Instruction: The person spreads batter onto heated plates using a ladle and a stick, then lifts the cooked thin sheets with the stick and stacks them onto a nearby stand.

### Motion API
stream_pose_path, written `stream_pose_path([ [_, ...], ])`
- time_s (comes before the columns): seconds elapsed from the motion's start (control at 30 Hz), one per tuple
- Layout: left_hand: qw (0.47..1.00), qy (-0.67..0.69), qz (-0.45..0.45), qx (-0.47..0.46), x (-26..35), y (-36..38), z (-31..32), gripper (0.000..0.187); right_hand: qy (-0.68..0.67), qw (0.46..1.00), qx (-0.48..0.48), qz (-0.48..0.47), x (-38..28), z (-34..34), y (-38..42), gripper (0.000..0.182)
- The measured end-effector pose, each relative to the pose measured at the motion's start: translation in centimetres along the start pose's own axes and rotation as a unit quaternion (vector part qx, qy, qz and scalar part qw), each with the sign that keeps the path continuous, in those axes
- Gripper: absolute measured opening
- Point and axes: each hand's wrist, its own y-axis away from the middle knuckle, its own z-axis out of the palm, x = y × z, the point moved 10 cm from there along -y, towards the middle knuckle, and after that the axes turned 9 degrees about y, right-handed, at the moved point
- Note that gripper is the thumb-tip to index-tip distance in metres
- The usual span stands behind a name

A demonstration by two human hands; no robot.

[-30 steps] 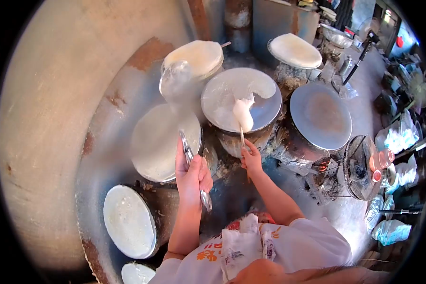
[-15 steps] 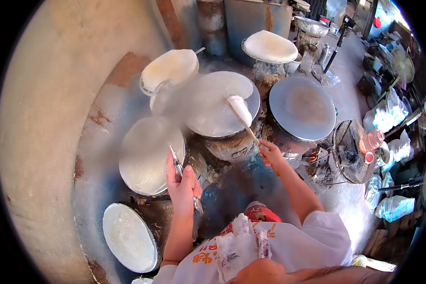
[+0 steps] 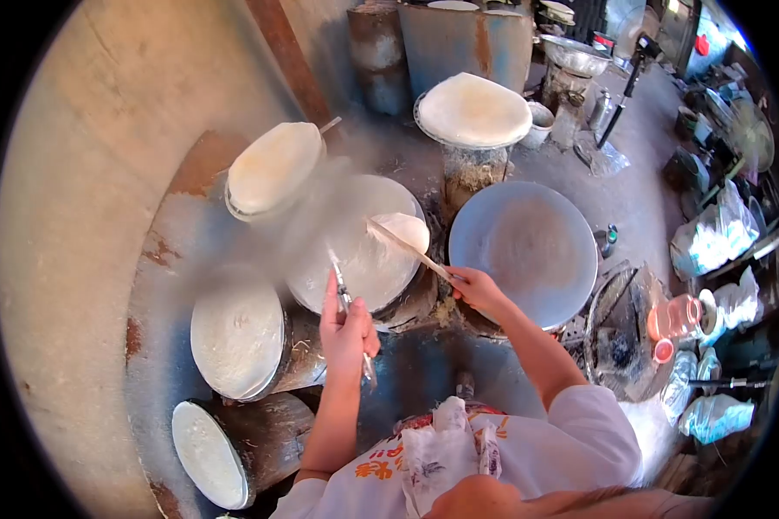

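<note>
My right hand point(image 3: 474, 290) is closed round the handle of a flat wooden stick point(image 3: 417, 254). The stick's far end lies against a soft white lump of dough or batter point(image 3: 407, 230) at the right of the middle round griddle point(image 3: 355, 277), whose surface carries a pale layer. In my left hand point(image 3: 346, 330) is a slim metal tool point(image 3: 341, 278), held upright in the fist with its tip pointing away from me. It overlaps the near edge of the middle griddle in this view. The tool's exact kind is unclear.
A bare dark griddle point(image 3: 528, 251) stands at right, beside a sooty stove ring point(image 3: 623, 333). Pale rounds cover the left griddle point(image 3: 238, 333) and the near-left griddle point(image 3: 208, 454). Stacked flatbreads point(image 3: 476, 108) stand behind, more point(image 3: 277, 166) at back left. A grey haze blurs the middle left.
The view has shifted, so the griddles appear lower and further left. My left hand with the metal tool now overlaps the middle griddle instead of the left one. The stick stays at the white lump.
</note>
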Motion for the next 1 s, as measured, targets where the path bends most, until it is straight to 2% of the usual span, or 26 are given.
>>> stream_pose_path([
  [0.07, 0.999, 0.022, -0.038, 0.012, -0.9, -0.2, 1.8, 0.06, 0.142, 0.983, 0.043, -0.11, -2.4, -0.4, -1.8, 0.037],
  [0.13, 0.997, 0.033, -0.065, -0.015, -0.4, 0.0, 3.0, 0.06, 0.312, 0.92, 0.094, -0.216, -5.2, -0.1, -1.2, 0.037],
  [0.17, 0.995, 0.071, -0.067, -0.021, 0.4, 0.0, 2.8, 0.06, 0.3, 0.949, 0.063, -0.073, -4.9, -2.5, -0.4, 0.038],
  [0.23, 0.993, 0.076, -0.075, -0.05, 0.8, -0.7, 2.8, 0.057, 0.299, 0.947, 0.107, -0.043, -1.6, -4.7, 1.1, 0.038],
  [0.27, 0.993, 0.069, -0.078, -0.057, 0.9, -1.6, 3.3, 0.055, 0.306, 0.941, 0.141, -0.037, -1.1, -6.1, 0.8, 0.039],
  [0.3, 0.99, 0.088, -0.098, -0.041, 0.1, -2.6, 3.3, 0.052, 0.3, 0.928, 0.178, -0.127, -0.8, -4.6, 0.4, 0.037],
  [0.37, 0.983, 0.134, -0.128, -0.007, -2.3, -4.8, 2.9, 0.047, 0.338, 0.915, 0.162, -0.152, -3.0, -3.4, -0.5, 0.034],
  [0.4, 0.965, 0.21, -0.155, 0.007, -3.3, -5.3, 2.5, 0.043, 0.341, 0.915, 0.14, -0.162, -3.9, -3.3, -0.7, 0.032],
  [0.47, 0.911, 0.353, -0.208, 0.048, -4.2, -5.4, 0.8, 0.034, 0.33, 0.925, 0.134, -0.128, -4.2, -7.3, -2.9, 0.032],
  [0.5, 0.865, 0.427, -0.255, 0.065, -4.2, -4.4, -0.1, 0.018, 0.313, 0.938, 0.112, -0.099, -3.2, -6.8, -2.8, 0.032],
  [0.53, 0.851, 0.438, -0.279, 0.074, -4.7, -4.1, -0.9, 0.031, 0.3, 0.943, 0.072, -0.122, -3.0, -5.5, -2.5, 0.032],
  [0.6, 0.847, 0.444, -0.277, 0.091, -5.0, -4.1, -1.2, 0.034, 0.28, 0.944, 0.013, -0.174, -3.7, -4.2, -2.2, 0.032],
  [0.63, 0.847, 0.447, -0.278, 0.077, -5.2, -4.6, -0.8, 0.034, 0.324, 0.936, -0.029, -0.132, -4.1, -3.7, -1.8, 0.033],
  [0.73, 0.859, 0.429, -0.274, 0.051, -5.6, -5.8, 0.0, 0.031, 0.284, 0.948, -0.032, -0.141, -4.5, -3.8, 0.4, 0.031],
  [0.8, 0.876, 0.402, -0.258, 0.063, -5.9, -5.2, -0.2, 0.031, 0.168, 0.979, 0.082, -0.082, -0.8, -5.0, 1.7, 0.029],
  [0.83, 0.883, 0.401, -0.234, 0.058, -5.7, -4.9, -0.3, 0.024, 0.111, 0.983, 0.136, -0.049, 2.0, -5.2, 3.0, 0.028],
  [0.93, 0.885, 0.389, -0.205, 0.153, -10.0, -3.0, -3.0, 0.012, -0.022, 0.997, 0.079, 0.005, 7.1, 3.1, 5.7, 0.027],
  [0.97, 0.866, 0.42, -0.228, 0.149, -13.1, -1.9, -2.8, 0.012, -0.029, 0.998, 0.035, 0.037, 5.0, 4.7, 6.4, 0.027],
  [1.0, 0.904, 0.326, -0.164, 0.221, -12.2, 0.7, -1.1, 0.024, -0.034, 0.997, -0.012, 0.066, 2.9, 6.0, 6.9, 0.028],
])
